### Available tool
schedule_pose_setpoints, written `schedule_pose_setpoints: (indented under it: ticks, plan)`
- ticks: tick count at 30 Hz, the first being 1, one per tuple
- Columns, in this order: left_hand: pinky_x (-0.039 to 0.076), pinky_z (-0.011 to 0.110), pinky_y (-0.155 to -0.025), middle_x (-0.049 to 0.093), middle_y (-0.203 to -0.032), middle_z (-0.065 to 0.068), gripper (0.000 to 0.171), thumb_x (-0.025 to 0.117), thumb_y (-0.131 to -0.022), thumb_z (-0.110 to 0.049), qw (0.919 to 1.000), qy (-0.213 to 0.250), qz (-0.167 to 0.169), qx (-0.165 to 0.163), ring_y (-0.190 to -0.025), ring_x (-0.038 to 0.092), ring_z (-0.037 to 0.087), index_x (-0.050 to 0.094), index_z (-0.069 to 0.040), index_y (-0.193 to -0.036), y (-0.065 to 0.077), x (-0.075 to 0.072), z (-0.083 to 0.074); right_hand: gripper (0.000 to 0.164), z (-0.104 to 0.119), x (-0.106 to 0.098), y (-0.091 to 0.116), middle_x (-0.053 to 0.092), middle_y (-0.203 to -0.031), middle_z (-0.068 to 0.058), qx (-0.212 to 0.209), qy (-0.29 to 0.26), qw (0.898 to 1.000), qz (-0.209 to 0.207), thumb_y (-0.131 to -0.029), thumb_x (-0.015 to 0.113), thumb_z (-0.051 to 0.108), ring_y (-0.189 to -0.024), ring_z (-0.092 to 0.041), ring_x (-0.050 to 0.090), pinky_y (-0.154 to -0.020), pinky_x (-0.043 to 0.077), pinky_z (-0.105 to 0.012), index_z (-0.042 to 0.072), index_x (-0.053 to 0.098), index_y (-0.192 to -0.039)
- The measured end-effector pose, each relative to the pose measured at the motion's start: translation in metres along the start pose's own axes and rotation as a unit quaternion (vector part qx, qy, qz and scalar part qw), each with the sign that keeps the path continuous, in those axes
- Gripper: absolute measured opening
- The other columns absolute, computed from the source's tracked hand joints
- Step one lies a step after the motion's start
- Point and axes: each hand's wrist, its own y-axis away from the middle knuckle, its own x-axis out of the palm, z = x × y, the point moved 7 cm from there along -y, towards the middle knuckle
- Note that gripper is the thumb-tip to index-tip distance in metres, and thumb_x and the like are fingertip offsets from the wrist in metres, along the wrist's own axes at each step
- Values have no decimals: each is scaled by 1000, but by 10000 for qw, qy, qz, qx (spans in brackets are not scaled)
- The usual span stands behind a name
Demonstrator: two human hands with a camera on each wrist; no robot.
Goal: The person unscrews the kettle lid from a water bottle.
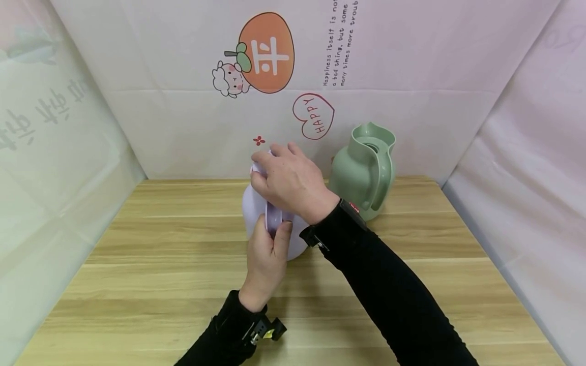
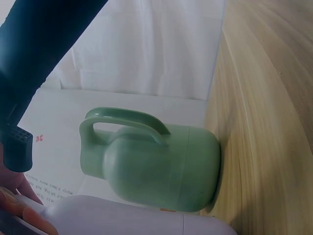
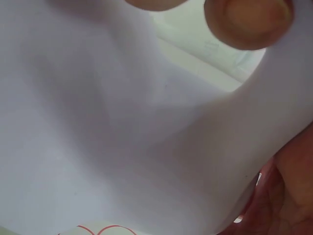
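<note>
Left hand (image 1: 266,256) grips the handle (image 1: 273,216) of the lilac jug (image 1: 297,243), right hand (image 1: 293,183) clasps its top; I see it toward the back edge of the bench (image 1: 183,249), beside the green jug (image 1: 354,178).

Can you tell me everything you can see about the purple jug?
The purple jug is pale and smooth, and looks like plastic. It has a rounded body and a handle on the person's side. It seems to stand upright on the wooden table, left of the green jug. The left hand grips the handle; the right hand lies over the top, so I can't tell whether there's a lid.
</note>
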Motion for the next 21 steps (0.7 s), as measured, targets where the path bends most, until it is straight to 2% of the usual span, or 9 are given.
schedule_pose_setpoints:
  ticks: [6,11,21]
  plan:
    - [42,31,-55,48,-79,1,17,54,-99,-21,10000,12,-32,-45,-69,50,14,53,-5,-104,0,0,1,44,-1,1,-2,62,-117,-3,-102,-134,9999,14,-87,43,30,-114,-20,50,-106,34,-38,18,64,-124]
    - [41,31,-54,46,-78,1,17,54,-99,-22,10000,33,-15,-54,-68,49,14,52,-5,-104,0,0,1,45,-2,3,-3,61,-123,-3,-130,-242,9996,86,-85,42,30,-124,-19,47,-115,25,-39,19,64,-124]
    - [40,31,-55,46,-78,0,17,54,-99,-23,9999,5,-15,-107,-69,48,14,53,-6,-103,0,0,2,44,-2,3,-4,62,-126,0,-331,-453,9984,-89,-84,42,27,-127,-14,46,-117,21,-41,19,65,-120]
